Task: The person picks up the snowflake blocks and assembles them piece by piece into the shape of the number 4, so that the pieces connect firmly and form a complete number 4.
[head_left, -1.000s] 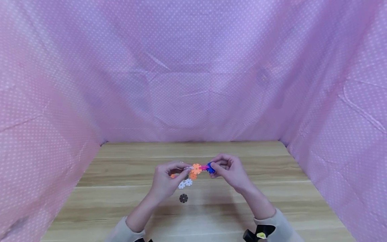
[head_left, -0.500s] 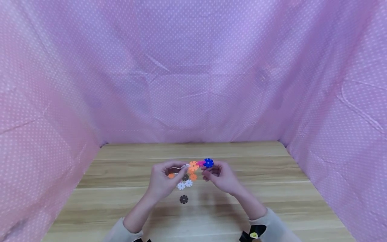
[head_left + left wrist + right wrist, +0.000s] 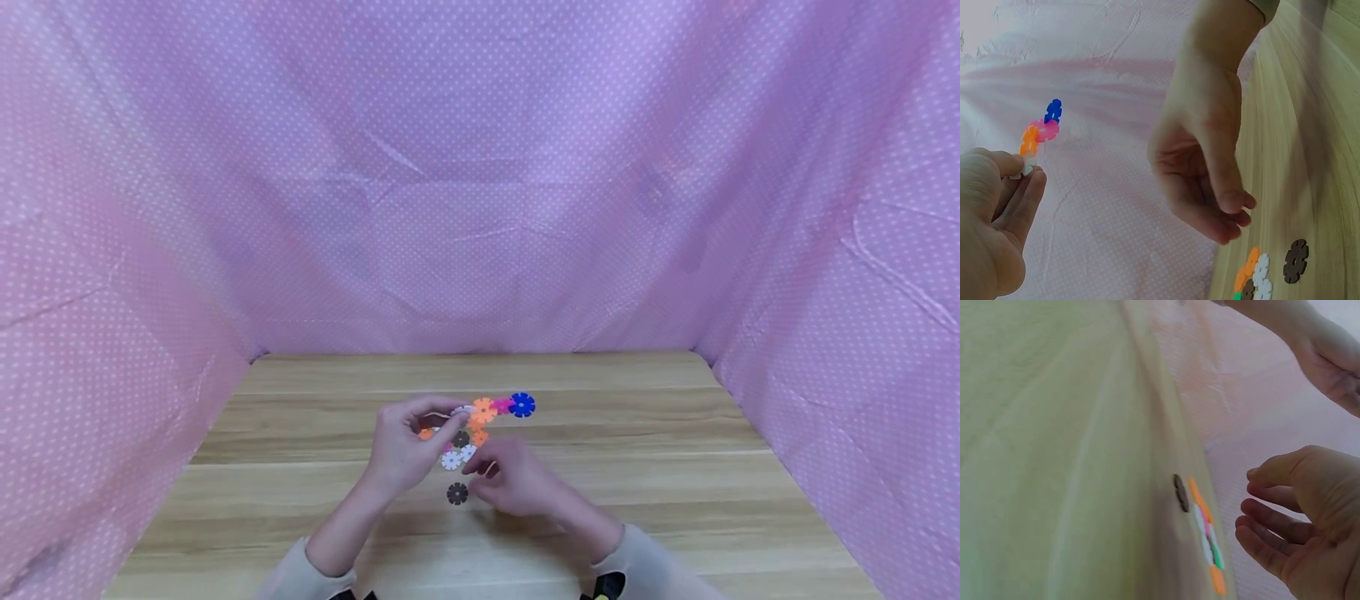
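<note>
My left hand (image 3: 408,442) pinches a white snowflake disc (image 3: 1029,165) at one end of a short chain of notched plastic discs. Linked on from it are an orange disc (image 3: 483,410), a pink disc (image 3: 1045,130) and, at the far end, a blue disc (image 3: 522,405). The chain is held above the table. My right hand (image 3: 517,479) is lower, fingers loosely bent with nothing between them. Just to the left of its fingertips, a dark brown disc (image 3: 457,493) lies on the table.
Beyond the brown disc lies a loose group with white discs (image 3: 451,461), an orange disc (image 3: 480,437), another brown one and a green piece (image 3: 1217,557). The wooden table (image 3: 675,467) is enclosed by pink dotted cloth (image 3: 480,250).
My right hand has let go of the blue disc and moved down towards the brown disc. My left hand keeps its pinch, and the chain has risen slightly.
</note>
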### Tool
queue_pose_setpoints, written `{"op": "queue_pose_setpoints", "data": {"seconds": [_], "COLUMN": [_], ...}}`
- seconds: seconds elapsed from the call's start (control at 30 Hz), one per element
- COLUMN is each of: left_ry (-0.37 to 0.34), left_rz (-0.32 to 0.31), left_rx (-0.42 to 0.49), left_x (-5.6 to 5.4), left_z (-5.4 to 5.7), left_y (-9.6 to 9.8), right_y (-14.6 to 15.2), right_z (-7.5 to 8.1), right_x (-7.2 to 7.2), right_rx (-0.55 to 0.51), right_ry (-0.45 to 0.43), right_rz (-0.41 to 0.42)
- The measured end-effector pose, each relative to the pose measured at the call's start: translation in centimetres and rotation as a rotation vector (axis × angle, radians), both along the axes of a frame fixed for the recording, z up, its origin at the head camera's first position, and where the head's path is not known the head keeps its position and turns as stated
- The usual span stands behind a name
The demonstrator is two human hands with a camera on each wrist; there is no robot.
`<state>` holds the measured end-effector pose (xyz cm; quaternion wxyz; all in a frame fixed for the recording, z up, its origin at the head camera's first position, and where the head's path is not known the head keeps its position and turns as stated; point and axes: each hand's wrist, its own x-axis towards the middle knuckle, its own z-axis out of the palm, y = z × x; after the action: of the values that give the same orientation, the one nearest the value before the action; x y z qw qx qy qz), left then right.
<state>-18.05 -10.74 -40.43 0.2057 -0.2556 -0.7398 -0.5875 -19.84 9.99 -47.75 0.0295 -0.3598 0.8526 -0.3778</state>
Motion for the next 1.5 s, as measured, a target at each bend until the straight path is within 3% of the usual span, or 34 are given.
{"op": "queue_pose_setpoints", "data": {"seconds": [0.3, 0.57, 0.8, 0.9, 1.03, 1.13, 1.5], "left_ry": [-0.004, -0.009, -0.001, -0.004, -0.011, -0.019, 0.012], "left_rz": [-0.020, -0.028, -0.059, -0.050, -0.046, -0.048, -0.025], "left_rx": [0.022, 0.011, 0.043, 0.036, 0.021, 0.016, 0.001], "left_x": [-0.1, -0.1, -0.2, -0.2, -0.1, -0.1, -0.4], "left_z": [0.0, -0.1, -0.1, -0.1, -0.1, -0.1, -0.2], "left_y": [0.2, 0.2, 0.3, 0.2, 0.2, 0.1, 0.0], "right_y": [-1.3, -2.0, -2.1, -2.0, -1.8, -1.5, 1.6], "right_z": [-1.1, -2.1, -2.1, -2.0, -2.1, -2.3, -2.3], "right_x": [0.5, 1.4, 1.4, 1.2, 0.9, 0.7, -0.9], "right_rx": [0.172, 0.345, 0.358, 0.353, 0.319, 0.266, 0.017], "right_ry": [-0.021, 0.210, 0.244, 0.199, 0.070, -0.012, -0.172], "right_rz": [0.016, -0.005, 0.008, 0.014, 0.003, -0.017, -0.096]}}
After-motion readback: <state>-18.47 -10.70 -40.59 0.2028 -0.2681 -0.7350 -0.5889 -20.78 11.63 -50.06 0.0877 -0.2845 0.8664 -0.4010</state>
